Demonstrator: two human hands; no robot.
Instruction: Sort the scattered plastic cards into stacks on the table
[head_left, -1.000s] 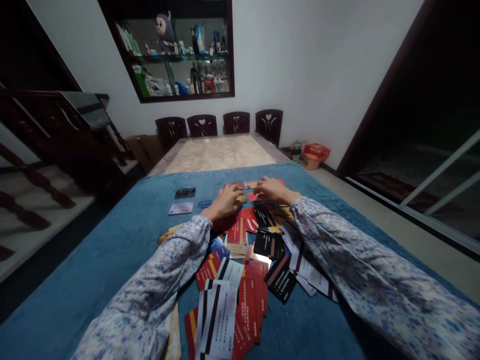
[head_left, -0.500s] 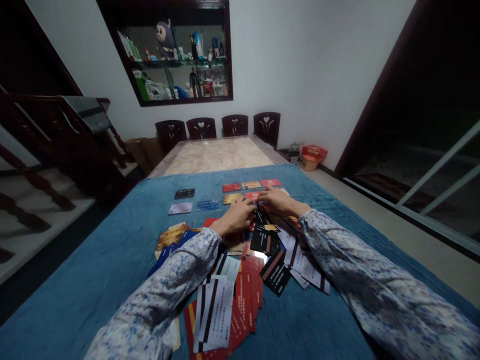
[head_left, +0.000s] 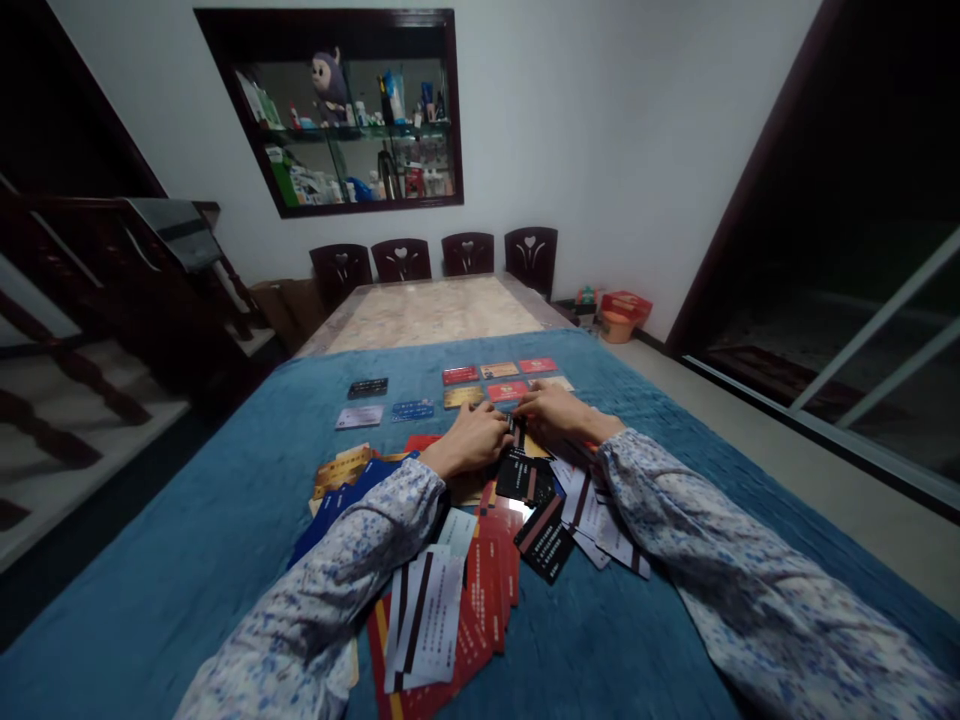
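My left hand and my right hand come together over the middle of a pile of plastic cards, fingers curled inward. Between the fingertips is a black card with a brown stripe, partly covered by the fingers. Below lie other black cards, fanned white striped cards and red cards. White cards overlap the red ones near my left sleeve. Blue cards and gold cards spread to the left, partly behind my forearm.
Beyond my hands, cards lie singly in rows: red, gold, black, white and blue. A blue cloth covers the near table. Several dark chairs stand at the far end.
Both hands stay over the same spot while the fingers shift slightly around the black card. My right hand has lowered a little, and its fingers have drawn in from the red card beyond.
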